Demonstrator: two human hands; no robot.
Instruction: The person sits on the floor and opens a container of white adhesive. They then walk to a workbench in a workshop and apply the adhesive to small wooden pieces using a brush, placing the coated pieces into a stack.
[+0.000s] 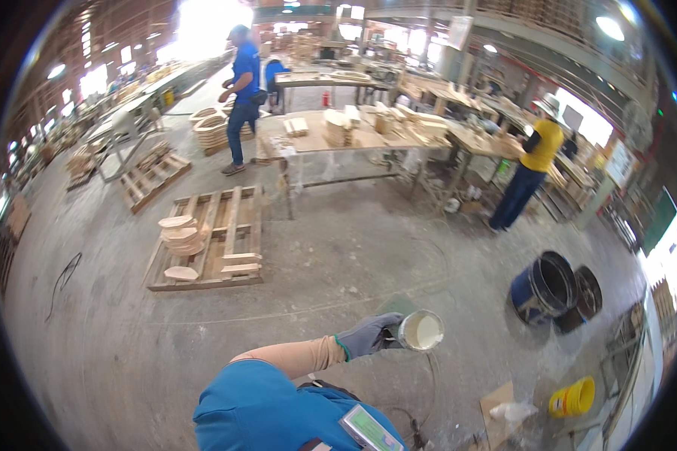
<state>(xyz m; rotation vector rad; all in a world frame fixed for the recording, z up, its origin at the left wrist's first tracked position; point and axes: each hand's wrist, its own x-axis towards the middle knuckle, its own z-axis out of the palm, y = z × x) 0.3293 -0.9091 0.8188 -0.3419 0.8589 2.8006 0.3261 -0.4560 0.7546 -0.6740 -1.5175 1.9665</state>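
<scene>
My left hand (367,336), in a grey glove with a tan sleeve on the forearm, grips a small round can (421,331) holding a white liquid. I hold the can out over the concrete floor, level and above a dark green patch (400,304). My blue shirt and a badge (370,428) fill the bottom of the view. My right hand is out of sight.
A wooden pallet (210,237) with stacked curved wood pieces lies to the left. Two dark buckets (545,287) and a yellow bucket (573,397) stand to the right. Workbenches (338,139) with wood parts stand behind. A person in blue (242,98) and one in yellow (532,169) work there.
</scene>
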